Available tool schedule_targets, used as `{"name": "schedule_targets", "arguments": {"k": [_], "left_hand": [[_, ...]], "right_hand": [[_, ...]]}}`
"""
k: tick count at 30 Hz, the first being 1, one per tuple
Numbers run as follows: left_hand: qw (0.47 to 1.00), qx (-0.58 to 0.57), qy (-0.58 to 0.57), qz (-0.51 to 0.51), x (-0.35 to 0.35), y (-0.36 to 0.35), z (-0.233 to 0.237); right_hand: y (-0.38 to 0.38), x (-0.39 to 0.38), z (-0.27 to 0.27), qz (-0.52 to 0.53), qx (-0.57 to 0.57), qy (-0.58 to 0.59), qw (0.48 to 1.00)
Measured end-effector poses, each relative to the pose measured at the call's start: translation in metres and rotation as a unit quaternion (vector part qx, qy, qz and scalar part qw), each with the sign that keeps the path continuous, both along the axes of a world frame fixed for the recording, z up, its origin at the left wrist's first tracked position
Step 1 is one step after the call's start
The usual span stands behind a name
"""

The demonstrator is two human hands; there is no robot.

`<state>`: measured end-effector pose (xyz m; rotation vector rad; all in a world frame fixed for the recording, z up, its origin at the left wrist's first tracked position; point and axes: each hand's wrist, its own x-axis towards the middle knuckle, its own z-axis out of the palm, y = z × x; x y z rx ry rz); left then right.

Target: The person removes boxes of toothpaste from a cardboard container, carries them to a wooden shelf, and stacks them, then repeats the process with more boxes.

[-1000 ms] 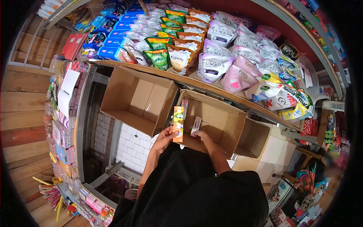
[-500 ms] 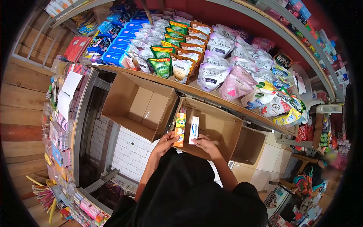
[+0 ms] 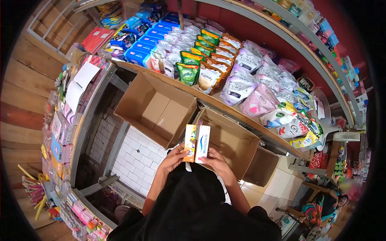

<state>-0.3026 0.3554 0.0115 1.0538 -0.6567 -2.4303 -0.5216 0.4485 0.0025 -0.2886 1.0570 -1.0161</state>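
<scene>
Two slim boxes stand upright side by side over the near edge of an open carton. My left hand (image 3: 175,157) grips the lower left of the orange and yellow box (image 3: 189,141). The lower right of the white Sensodyne box (image 3: 203,143) is held in my right hand (image 3: 216,161). The two boxes are very close together, their long sides almost parallel. Behind them, the open cardboard carton (image 3: 237,138) shows its brown inner walls.
Another open carton (image 3: 161,108) stands to the left, a smaller one (image 3: 263,164) to the right. Beyond them runs a wooden shelf edge (image 3: 217,101) with rows of pouches. An open notebook (image 3: 80,86) lies on the left shelf. A person (image 3: 331,203) is at the lower right.
The white box has moved left beside the orange and yellow box, narrowing the gap between them. Both hands are closer together. The camera view has shifted and turned slightly.
</scene>
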Motion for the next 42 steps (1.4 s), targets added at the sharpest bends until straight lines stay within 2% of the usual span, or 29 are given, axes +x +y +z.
{"name": "schedule_targets", "arguments": {"k": [4,8,12,15,22,32,37,42], "left_hand": [[1.000,0.006,0.017,0.021,0.022,0.004,0.010],[0.998,0.010,0.026,0.052,0.058,0.009,0.016],[0.988,0.011,0.077,0.130,0.110,0.021,0.015],[0.982,0.003,0.075,0.172,0.158,0.031,0.014],[0.938,-0.025,0.057,0.340,0.267,0.087,0.020],[0.795,-0.054,0.069,0.601,0.375,0.170,0.029],[0.733,-0.066,0.053,0.675,0.428,0.192,0.032],[0.656,-0.066,0.019,0.751,0.485,0.203,0.028]], "right_hand": [[-0.009,0.023,0.041,0.009,0.000,-0.005,1.000],[-0.015,0.047,0.036,0.080,-0.014,0.034,0.996],[-0.027,0.093,0.041,0.121,0.002,0.030,0.992],[-0.041,0.135,0.042,0.160,-0.006,0.023,0.987],[-0.065,0.254,0.041,0.303,-0.037,-0.004,0.952],[-0.095,0.429,0.048,0.547,-0.050,-0.021,0.835],[-0.105,0.526,0.066,0.642,-0.079,-0.010,0.762],[-0.114,0.630,0.059,0.722,-0.138,-0.013,0.678]]}}
